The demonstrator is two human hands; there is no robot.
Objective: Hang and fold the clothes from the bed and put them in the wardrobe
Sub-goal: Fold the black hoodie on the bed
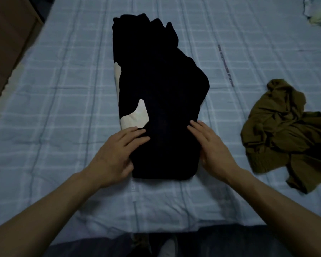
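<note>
A black garment with cream patches lies folded into a long strip down the middle of the bed. My left hand rests flat on its near left edge, fingers straight. My right hand lies against its near right edge, fingers straight on the cloth and thumb at the side. An olive-green garment lies crumpled on the bed to the right, apart from both hands.
The bed has a light blue checked sheet. A brown wooden piece of furniture stands at the far left. A pale pillow corner shows at the top right. My legs and the floor are below the bed's near edge.
</note>
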